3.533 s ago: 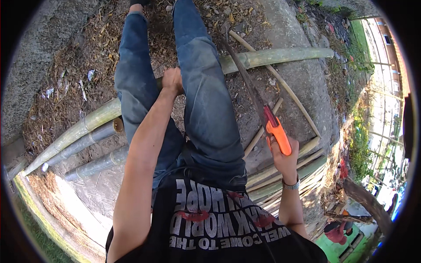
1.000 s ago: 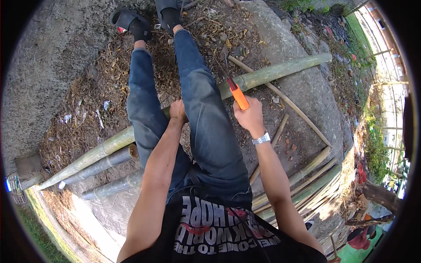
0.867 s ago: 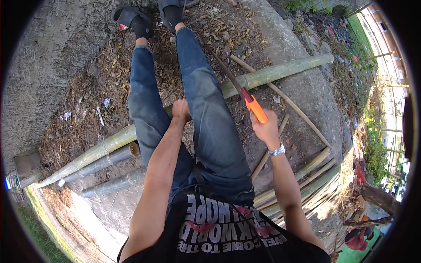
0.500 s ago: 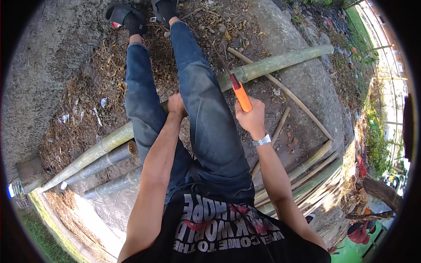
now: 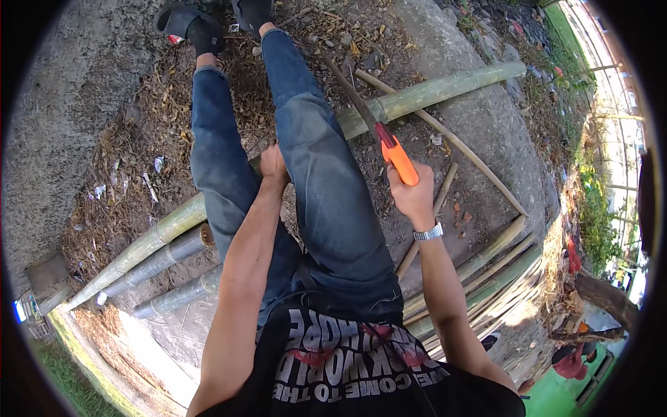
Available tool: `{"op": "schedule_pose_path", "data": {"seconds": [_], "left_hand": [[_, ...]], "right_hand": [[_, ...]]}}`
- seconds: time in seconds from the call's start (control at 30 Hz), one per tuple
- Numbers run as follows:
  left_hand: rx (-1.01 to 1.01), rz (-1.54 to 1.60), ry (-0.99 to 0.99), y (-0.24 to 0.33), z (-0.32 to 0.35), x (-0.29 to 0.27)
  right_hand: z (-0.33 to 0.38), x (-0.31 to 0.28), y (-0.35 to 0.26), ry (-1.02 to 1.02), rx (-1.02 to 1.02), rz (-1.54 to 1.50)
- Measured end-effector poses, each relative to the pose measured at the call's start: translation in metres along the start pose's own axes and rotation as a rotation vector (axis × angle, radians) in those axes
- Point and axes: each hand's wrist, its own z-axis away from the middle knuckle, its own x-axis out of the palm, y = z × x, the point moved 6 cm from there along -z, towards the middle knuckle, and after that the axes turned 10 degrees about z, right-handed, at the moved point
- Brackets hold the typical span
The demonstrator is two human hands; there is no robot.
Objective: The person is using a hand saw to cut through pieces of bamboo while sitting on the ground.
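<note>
A long green bamboo pole runs slantwise under my legs, from the lower left to the upper right. My right hand is closed around the orange handle of a handsaw. The saw's dark blade lies across the pole just right of my right knee, its far end pointing up toward the dry leaves. Between my legs, my left hand is closed on the same pole, partly hidden by my right leg.
Two darker bamboo lengths lie at the lower left. Thin sticks and more poles lie at the right, beside a concrete slab. Dry leaves and litter cover the ground. Another person is at the far lower right.
My right hand has drawn the saw back toward me and to the right, so more blade shows. My left hand stays on the pole.
</note>
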Motion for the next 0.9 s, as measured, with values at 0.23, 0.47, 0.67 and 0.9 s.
{"op": "schedule_pose_path", "data": {"seconds": [0.23,0.47,0.67,0.9], "left_hand": [[0.085,-0.046,-0.047,0.016,0.016,0.011],[0.293,-0.31,0.118,-0.013,0.014,0.048],[0.242,-0.256,-0.063,-0.001,0.0,0.043],[0.155,-0.139,-0.176,0.004,-0.015,0.021]], "right_hand": [[-0.042,-0.035,-0.034,-0.241,-0.073,0.16],[-0.013,-0.103,-0.07,-0.156,0.017,0.021],[0.028,-0.063,-0.001,-0.081,-0.077,0.064],[0.081,-0.007,0.069,-0.012,-0.015,-0.038]]}}
